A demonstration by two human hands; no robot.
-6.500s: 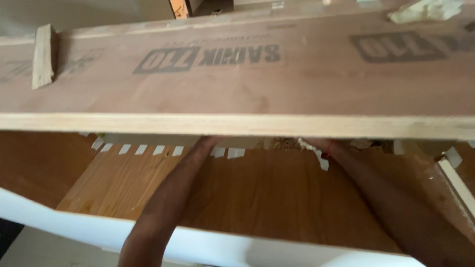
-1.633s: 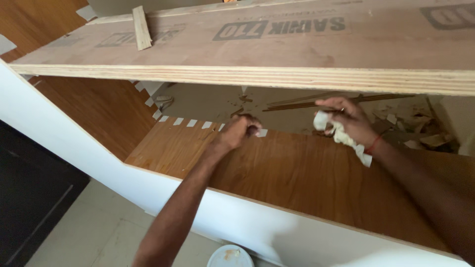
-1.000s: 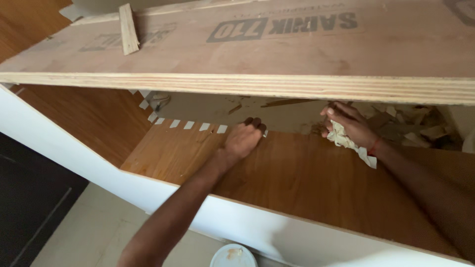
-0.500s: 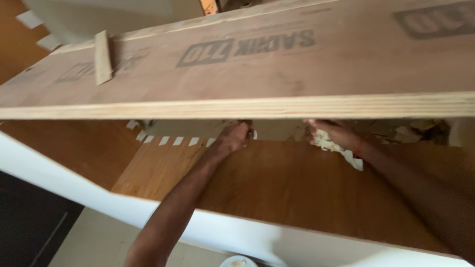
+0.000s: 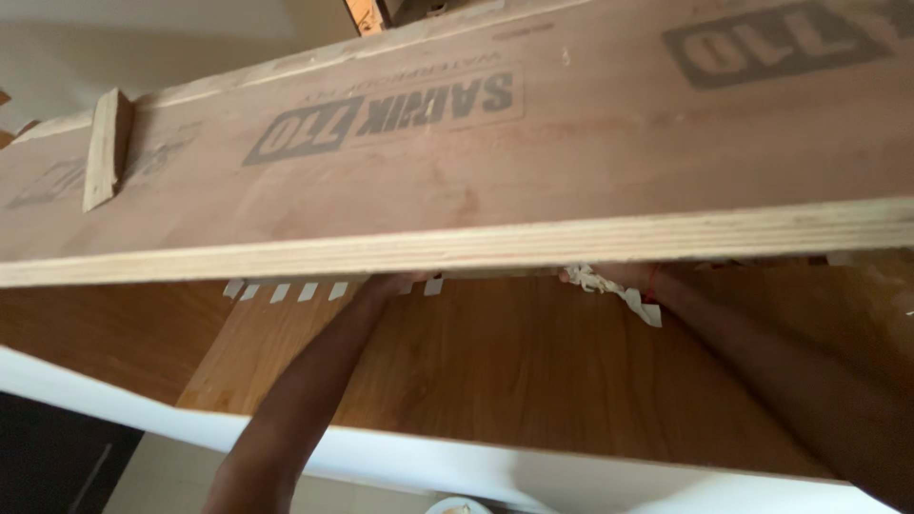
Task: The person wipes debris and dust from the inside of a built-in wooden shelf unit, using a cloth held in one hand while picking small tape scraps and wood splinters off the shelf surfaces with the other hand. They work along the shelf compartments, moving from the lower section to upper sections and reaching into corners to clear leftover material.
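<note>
A wide plywood board point(image 5: 533, 162) with printed marks lies across the top of the view, and both my arms reach under its front edge. Only the heel of my left hand point(image 5: 386, 284) shows, resting low on the brown laminate panel point(image 5: 495, 371) next to a row of white tape pieces point(image 5: 286, 290); its fingers are hidden. My right hand point(image 5: 636, 277) is also mostly hidden beneath the board. It holds a crumpled white rag point(image 5: 609, 286) that trails down onto the laminate.
A small wooden block point(image 5: 107, 148) lies on the plywood at the left. The laminate panel has a white front edge point(image 5: 428, 455). Below it are a pale floor and the rim of a round white object point(image 5: 457, 505). A dark cabinet face sits at bottom left.
The view has dropped, so the plywood now hides most of both hands. Both hands have gone deeper under the board, and the right hand still holds the rag.
</note>
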